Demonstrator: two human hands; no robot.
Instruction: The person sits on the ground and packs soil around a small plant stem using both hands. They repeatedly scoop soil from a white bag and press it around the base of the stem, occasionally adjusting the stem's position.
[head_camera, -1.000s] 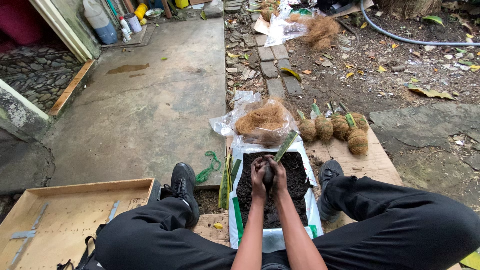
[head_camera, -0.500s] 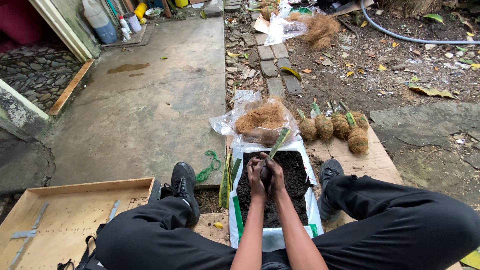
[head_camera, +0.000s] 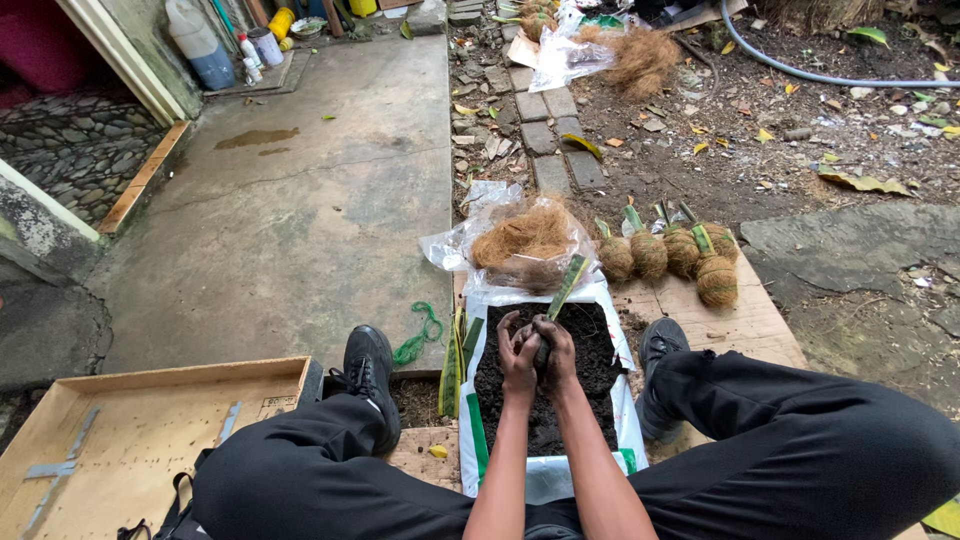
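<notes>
Both the left hand (head_camera: 517, 352) and right hand (head_camera: 556, 350) are clenched around a small green plant cutting with its dark soil ball (head_camera: 560, 295), above the open white soil bag (head_camera: 610, 330); the ball seems crumbly and light; better to cup it from below, not pull the thin stem.

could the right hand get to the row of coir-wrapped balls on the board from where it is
Probably yes. The coir-wrapped balls lie uncovered beyond the soil bag, with nothing between. But the right hand and left hand are clasped around a plant cutting, so it would have to let go.
</notes>
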